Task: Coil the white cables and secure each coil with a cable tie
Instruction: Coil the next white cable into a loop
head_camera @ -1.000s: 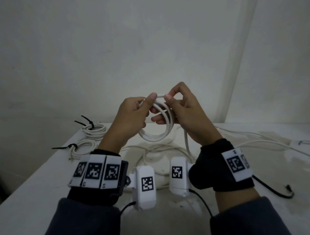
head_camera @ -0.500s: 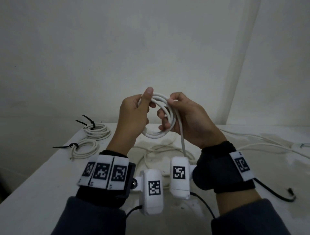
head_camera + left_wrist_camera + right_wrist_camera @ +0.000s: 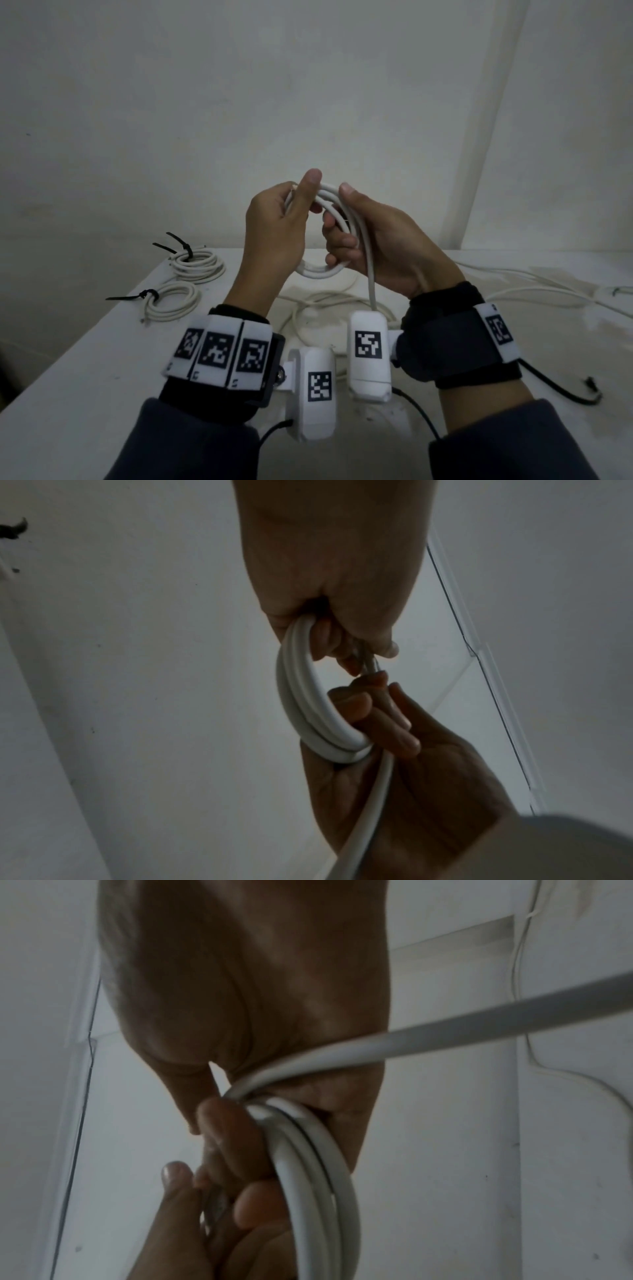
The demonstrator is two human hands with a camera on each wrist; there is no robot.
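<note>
held up off the table [image 3: 85, 394], the half-made coil [image 3: 318, 272] of white cable, likely so each new turn can be laid on without dragging across the loose cable [image 3: 342, 298] below; gripped at its 12 o'clock by the left hand [image 3: 277, 236], fingers curled through the loops and thumb raised over the top, seemingly to stop the turns springing apart; clasped from 3 o'clock by the right hand [image 3: 387, 250], fingers hooked inside the ring and thumb pressed on the outer turn; fed down past the right palm, the free tail [image 3: 371, 284], toward 6 o'clock; probably a few turns left to wind; parked at 9 o'clock on the table, two finished coils [image 3: 198, 265] [image 3: 171, 301], each cinched with a black cable tie [image 3: 178, 245].
</note>
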